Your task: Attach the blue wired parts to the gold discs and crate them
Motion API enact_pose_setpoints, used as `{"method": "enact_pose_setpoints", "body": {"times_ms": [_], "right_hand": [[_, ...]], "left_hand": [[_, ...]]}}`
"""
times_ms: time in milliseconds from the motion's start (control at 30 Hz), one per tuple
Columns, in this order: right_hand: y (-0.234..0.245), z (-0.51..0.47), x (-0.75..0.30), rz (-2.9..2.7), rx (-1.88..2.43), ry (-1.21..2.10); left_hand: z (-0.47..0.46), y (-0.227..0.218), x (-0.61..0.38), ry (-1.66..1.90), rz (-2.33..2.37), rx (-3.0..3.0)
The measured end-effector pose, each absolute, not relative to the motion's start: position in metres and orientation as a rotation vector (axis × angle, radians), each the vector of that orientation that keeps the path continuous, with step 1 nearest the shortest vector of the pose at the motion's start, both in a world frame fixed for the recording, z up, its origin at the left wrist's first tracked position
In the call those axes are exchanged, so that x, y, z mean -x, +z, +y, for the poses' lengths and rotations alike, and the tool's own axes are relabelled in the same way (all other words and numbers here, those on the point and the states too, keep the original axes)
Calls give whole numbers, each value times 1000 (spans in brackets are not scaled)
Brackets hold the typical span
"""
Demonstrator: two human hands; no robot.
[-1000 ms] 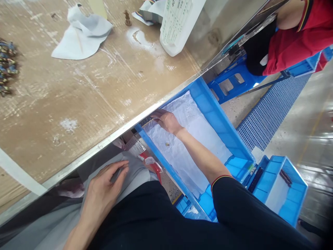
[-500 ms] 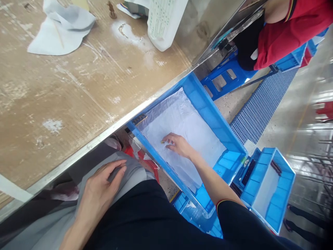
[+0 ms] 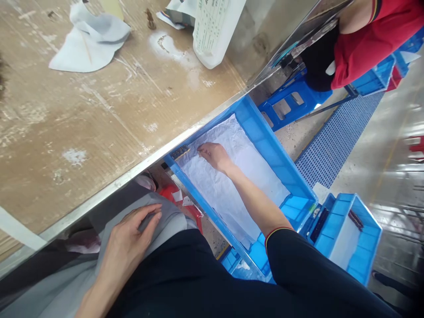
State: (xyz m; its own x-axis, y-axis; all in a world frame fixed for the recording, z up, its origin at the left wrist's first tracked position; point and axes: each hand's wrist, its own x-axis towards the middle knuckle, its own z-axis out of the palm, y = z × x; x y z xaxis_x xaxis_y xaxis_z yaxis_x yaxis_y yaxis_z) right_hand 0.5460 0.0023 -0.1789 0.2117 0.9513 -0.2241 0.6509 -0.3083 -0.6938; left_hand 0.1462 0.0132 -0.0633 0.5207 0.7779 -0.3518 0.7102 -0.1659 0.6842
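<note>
the left hand (image 3: pixel 137 229) rests over grey fabric (image 3: pixel 172 214), thumb and fingers narrowly parted, nothing seen in it, outside the blue plastic crate (image 3: pixel 266 141). in the crate's left corner, a row of small dark pieces (image 3: pixel 179 152) lies with its long axis roughly along the edge of the tabletop (image 3: pixel 109 137). the right hand (image 3: pixel 214 157) is nearer, just right of that row, pinching what looks like a tiny piece (image 3: pixel 199 153) above white paper (image 3: pixel 255 168); fingers mostly hide it, and the row's details are too small to make out.
</note>
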Motion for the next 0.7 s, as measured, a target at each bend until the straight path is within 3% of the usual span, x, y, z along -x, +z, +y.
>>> {"method": "enact_pose_setpoints", "body": {"times_ms": [200, 700], "right_hand": [[-191, 46, -549, -1527, 1998, 861], [-208, 23, -543, -1528, 1931, 729]], "left_hand": [[14, -64, -141, 116, 1240, -1884], [15, -66, -139, 84, 1221, -1910]]}}
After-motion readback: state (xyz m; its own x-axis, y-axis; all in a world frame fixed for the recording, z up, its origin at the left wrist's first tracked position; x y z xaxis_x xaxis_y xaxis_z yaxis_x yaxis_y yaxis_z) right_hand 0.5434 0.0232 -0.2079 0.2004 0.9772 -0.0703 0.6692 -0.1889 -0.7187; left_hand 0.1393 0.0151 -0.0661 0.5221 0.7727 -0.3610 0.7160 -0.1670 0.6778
